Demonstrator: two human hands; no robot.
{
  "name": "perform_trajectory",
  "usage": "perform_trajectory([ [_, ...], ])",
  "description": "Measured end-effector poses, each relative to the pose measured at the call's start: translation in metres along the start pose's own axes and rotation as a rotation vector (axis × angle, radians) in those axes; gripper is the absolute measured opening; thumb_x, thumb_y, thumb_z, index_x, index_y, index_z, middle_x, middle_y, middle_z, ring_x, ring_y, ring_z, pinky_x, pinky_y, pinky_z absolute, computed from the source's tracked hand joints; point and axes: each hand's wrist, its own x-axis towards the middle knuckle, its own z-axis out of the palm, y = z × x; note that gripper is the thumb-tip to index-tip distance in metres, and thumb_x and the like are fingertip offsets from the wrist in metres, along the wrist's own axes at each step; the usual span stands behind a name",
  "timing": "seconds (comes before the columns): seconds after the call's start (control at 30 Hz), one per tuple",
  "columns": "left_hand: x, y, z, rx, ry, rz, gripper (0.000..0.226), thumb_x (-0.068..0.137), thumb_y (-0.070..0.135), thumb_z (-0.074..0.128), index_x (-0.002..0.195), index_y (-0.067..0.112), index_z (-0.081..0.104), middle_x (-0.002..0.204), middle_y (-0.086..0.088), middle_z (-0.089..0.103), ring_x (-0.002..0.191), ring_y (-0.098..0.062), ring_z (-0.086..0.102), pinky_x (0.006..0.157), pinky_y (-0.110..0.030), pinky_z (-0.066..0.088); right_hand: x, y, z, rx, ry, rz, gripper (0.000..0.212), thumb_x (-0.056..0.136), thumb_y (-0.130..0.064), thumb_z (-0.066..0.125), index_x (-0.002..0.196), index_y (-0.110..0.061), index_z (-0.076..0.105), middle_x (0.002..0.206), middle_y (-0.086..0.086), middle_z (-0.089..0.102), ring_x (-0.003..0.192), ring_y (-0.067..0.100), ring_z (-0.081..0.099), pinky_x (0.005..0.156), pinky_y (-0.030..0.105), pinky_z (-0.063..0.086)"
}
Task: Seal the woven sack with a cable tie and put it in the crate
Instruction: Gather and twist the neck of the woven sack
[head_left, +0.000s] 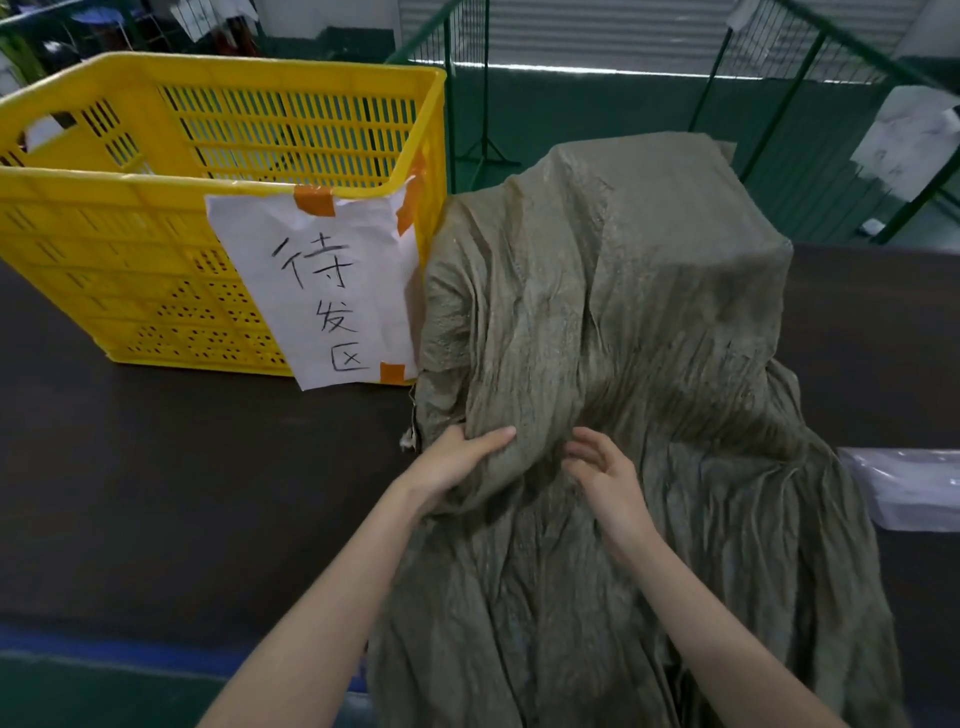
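A large olive-grey woven sack (613, 291) stands on the dark table, bulky at the back, with its loose crumpled neck spilling toward me over the table's front edge. My left hand (457, 457) pinches a fold of the sack's fabric at its left side. Just right of it, my right hand (602, 478) rests on the fabric with fingers curled and apart, holding nothing that I can see. To the sack's left is a yellow slatted plastic crate (130, 176), open at the top and touching the sack. No cable tie is visible.
A white paper sign (317, 291) with handwritten characters is taped to the crate's front with orange tape. A clear plastic bag (904, 488) lies at the table's right edge. Green metal fencing (753, 78) stands behind the table. Bare dark tabletop (182, 467) lies left of my arms.
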Motion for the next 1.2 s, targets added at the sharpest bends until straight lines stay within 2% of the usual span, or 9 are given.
perform_trajectory([
  [0.1, -0.005, -0.007, 0.011, -0.192, -0.031, -0.068, 0.054, 0.086, 0.023, 0.069, 0.134, 0.007, 0.052, 0.121, -0.004, 0.067, 0.110, -0.018, 0.064, 0.103, -0.038, 0.046, -0.005, 0.012, -0.011, 0.032, 0.055, 0.035, 0.041, 0.087, 0.000, 0.057, 0.124, -0.015, 0.052, 0.123, 0.014, 0.057, 0.114, 0.028, 0.057, 0.103, 0.042, 0.044],
  [0.23, -0.018, -0.005, 0.022, -0.291, 0.019, -0.072, 0.016, 0.094, 0.008, 0.053, 0.105, 0.010, 0.065, 0.091, -0.003, 0.072, 0.088, -0.018, 0.067, 0.083, -0.033, 0.053, -0.013, 0.019, -0.024, 0.113, 0.075, 0.049, 0.036, 0.088, -0.001, 0.056, 0.120, -0.017, 0.051, 0.126, 0.014, 0.056, 0.117, 0.028, 0.055, 0.096, 0.037, 0.044],
  [0.53, -0.039, 0.002, 0.028, -0.304, -0.017, -0.078, 0.021, 0.098, 0.012, 0.045, 0.094, 0.017, 0.065, 0.095, -0.006, 0.071, 0.093, -0.022, 0.066, 0.092, -0.039, 0.049, -0.011, -0.025, -0.028, 0.782, -0.152, 0.157, 0.053, 0.079, -0.024, 0.062, 0.128, -0.018, 0.044, 0.127, 0.009, 0.059, 0.097, 0.021, 0.066, 0.080, 0.034, 0.052],
  [0.7, -0.045, 0.007, 0.028, -0.360, -0.053, -0.144, 0.025, 0.095, 0.031, 0.050, 0.099, 0.014, 0.068, 0.100, -0.008, 0.071, 0.099, -0.023, 0.066, 0.086, -0.035, 0.049, -0.009, -0.037, -0.024, 0.655, -0.030, 0.193, 0.031, 0.087, 0.000, 0.060, 0.115, -0.009, 0.050, 0.090, 0.007, 0.068, 0.072, 0.017, 0.067, 0.073, 0.033, 0.050],
  [0.8, -0.045, 0.006, 0.027, -0.394, -0.074, -0.129, 0.047, 0.080, 0.048, 0.062, 0.117, 0.019, 0.063, 0.116, -0.005, 0.069, 0.112, -0.022, 0.062, 0.101, -0.039, 0.046, -0.016, -0.032, -0.025, 0.441, 0.022, 0.111, 0.019, 0.089, -0.005, 0.060, 0.107, -0.001, 0.060, 0.091, 0.009, 0.069, 0.084, 0.026, 0.065, 0.081, 0.040, 0.047],
  [0.93, -0.040, 0.005, 0.032, -0.414, -0.038, -0.072, 0.056, 0.079, 0.028, 0.072, 0.130, 0.010, 0.058, 0.122, -0.009, 0.067, 0.113, -0.023, 0.062, 0.103, -0.040, 0.045, -0.028, -0.025, -0.027, 0.120, 0.074, -0.073, 0.036, 0.087, -0.034, 0.064, 0.090, 0.002, 0.067, 0.097, 0.025, 0.070, 0.094, 0.040, 0.067, 0.089, 0.053, 0.052],
  [1.0, -0.035, 0.008, 0.034, -0.510, -0.001, -0.077, 0.045, 0.085, 0.015, 0.067, 0.128, 0.004, 0.059, 0.122, -0.014, 0.066, 0.112, -0.027, 0.063, 0.095, -0.039, 0.049, -0.033, -0.025, -0.029, -0.018, 0.089, -0.170, 0.037, 0.085, -0.042, 0.062, 0.090, -0.006, 0.068, 0.095, 0.018, 0.072, 0.092, 0.033, 0.067, 0.087, 0.053, 0.052],
  [1.1, -0.031, 0.009, 0.042, -0.537, 0.027, -0.056, 0.038, 0.089, 0.009, 0.061, 0.126, 0.001, 0.059, 0.121, -0.018, 0.066, 0.109, -0.029, 0.063, 0.087, -0.038, 0.052, -0.039, -0.023, -0.030, -0.007, 0.063, -0.201, 0.025, 0.082, -0.037, 0.064, 0.094, -0.014, 0.064, 0.100, 0.012, 0.070, 0.096, 0.029, 0.066, 0.090, 0.054, 0.050],
  [1.2, -0.028, 0.004, 0.049, -0.409, 0.054, -0.003, 0.042, 0.091, 0.006, 0.056, 0.133, 0.005, 0.053, 0.123, -0.013, 0.065, 0.112, -0.026, 0.062, 0.100, -0.041, 0.047, -0.040, -0.015, -0.031, 0.043, 0.079, -0.207, 0.027, 0.080, -0.028, 0.067, 0.089, -0.007, 0.053, 0.100, 0.025, 0.063, 0.094, 0.036, 0.062, 0.089, 0.053, 0.049],
])
